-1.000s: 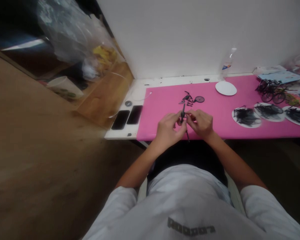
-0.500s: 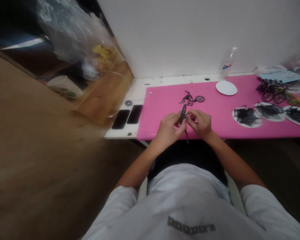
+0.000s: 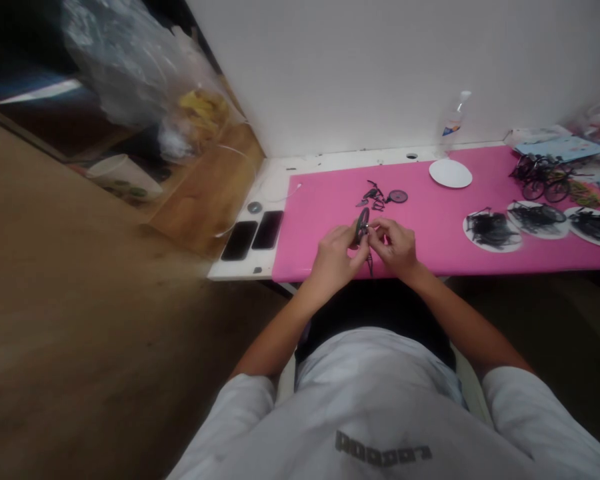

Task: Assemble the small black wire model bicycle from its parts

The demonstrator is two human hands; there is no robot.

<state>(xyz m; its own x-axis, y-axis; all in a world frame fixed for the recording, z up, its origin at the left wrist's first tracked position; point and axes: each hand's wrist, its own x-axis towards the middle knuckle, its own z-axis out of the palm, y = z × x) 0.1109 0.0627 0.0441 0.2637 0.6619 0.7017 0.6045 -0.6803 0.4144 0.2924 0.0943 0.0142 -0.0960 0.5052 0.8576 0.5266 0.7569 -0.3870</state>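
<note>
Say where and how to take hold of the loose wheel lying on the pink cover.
Probably pinch the loose wheel by its rim, coming from the right: it appears to lie flat, and that edge is free, while black parts crowd its left.

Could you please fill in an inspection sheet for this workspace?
Surface: pink cover on a white table.
Job's things: small black wheel in hand; loose black parts and another wheel lie beyond.
Clutter: two phones, left; bottle and three plates of black pieces, right.
Hands: left hand pinches the small black wheel; right hand is at its hub, grip unclear.
Cables: white cable, its end on the cover.
Surroundings: white wall behind, plastic bag left.
</note>
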